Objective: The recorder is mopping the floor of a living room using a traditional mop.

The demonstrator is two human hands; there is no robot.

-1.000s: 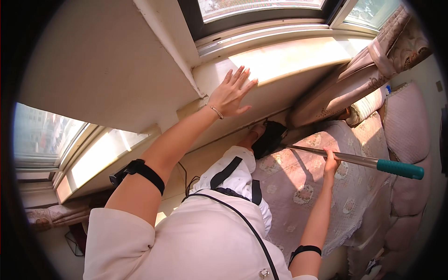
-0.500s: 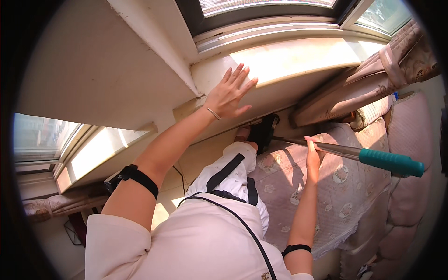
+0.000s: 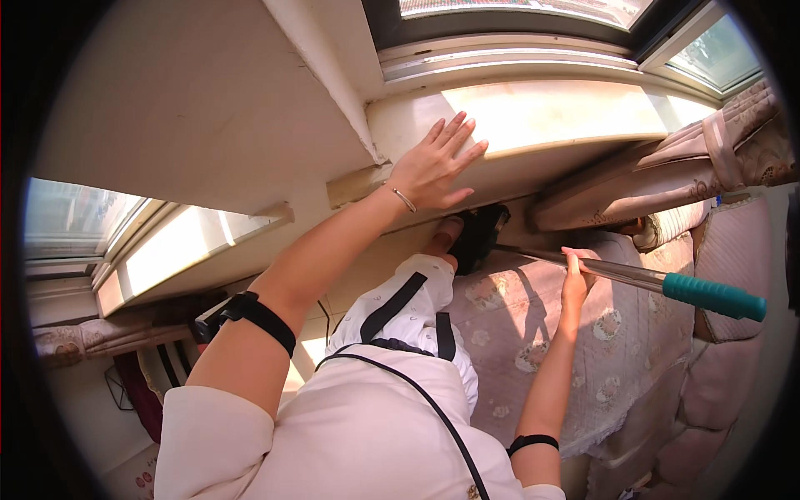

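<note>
Two in view: left hand (image 3: 433, 171), upper centre, fingers spread wide over sunlit cream sill (image 3: 567, 112); right hand (image 3: 575, 283), right of centre, wrapped around silvery pole (image 3: 623, 272) with ribbed teal grip (image 3: 715, 296), slanting toward right edge. Floral pink cover (image 3: 504, 375) below; tied curtain (image 3: 629, 183), quilted cushions (image 3: 723, 367) far right.

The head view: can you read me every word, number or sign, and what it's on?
None can be read.
Green handle: no writing I can make out.
White trousers: marks too small to read.
Red marks, lower left: too blurred to read.
</note>
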